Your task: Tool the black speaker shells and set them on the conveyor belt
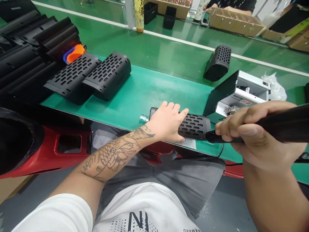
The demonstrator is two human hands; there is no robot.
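Note:
A black perforated housing (195,126) lies on its side along the front edge of the green table mat (154,87). My left hand (167,122) rests over its left part, with the fingers wrapped across the top and the thumb at the near side. My right hand (259,135) is closed round a black power screwdriver (285,124), held level. The tool's dark tip (212,136) meets the right end of the housing; the exact contact point is hidden. Just behind the right hand stands a silver and black metal device (241,93).
Two perforated housings (109,75) lie at the left beside a stack of black shells (21,64) and an orange roll (76,53). Another housing (218,62) stands behind the device. Farther back are a yellow bottle (139,16), cardboard boxes (235,22) and a person (231,5).

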